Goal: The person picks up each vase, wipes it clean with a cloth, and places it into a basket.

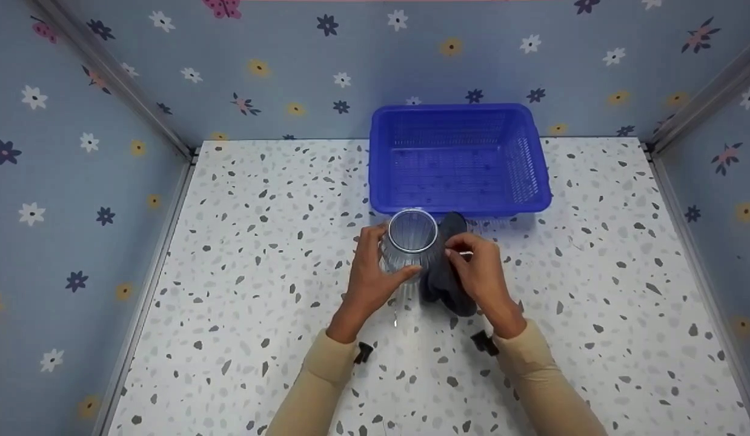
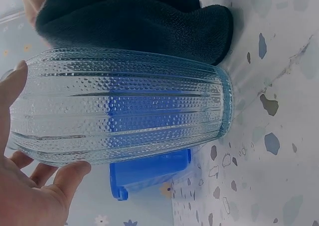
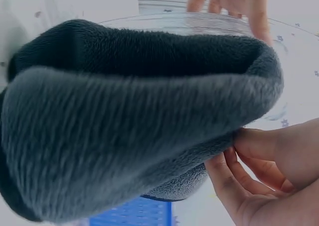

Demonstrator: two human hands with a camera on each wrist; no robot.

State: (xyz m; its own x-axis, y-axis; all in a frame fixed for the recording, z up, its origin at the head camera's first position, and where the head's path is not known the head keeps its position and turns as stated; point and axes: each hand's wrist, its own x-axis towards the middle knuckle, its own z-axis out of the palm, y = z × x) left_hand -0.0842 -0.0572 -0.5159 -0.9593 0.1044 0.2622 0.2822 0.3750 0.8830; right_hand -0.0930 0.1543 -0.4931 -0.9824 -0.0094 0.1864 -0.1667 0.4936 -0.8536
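A clear ribbed glass vase [image 1: 396,259] stands upright on the speckled table, its round mouth facing the head camera. My left hand [image 1: 374,275] grips it near the top, thumb on the near side and fingers round the far left. In the left wrist view the vase [image 2: 149,104] shows a bumpy, fluted wall that narrows towards the base. Just right of it hangs a dark grey fluffy cloth [image 1: 441,281], folded over. My right hand [image 1: 485,272] pinches this cloth between thumb and fingers. Folds of the cloth [image 3: 124,131] cover much of the vase in the right wrist view.
Behind the hands a blue plastic basket [image 1: 460,208] with slatted sides sits against the back wall. Flower-patterned panels [image 1: 326,79] enclose the table [image 1: 260,254] at the back and both sides.
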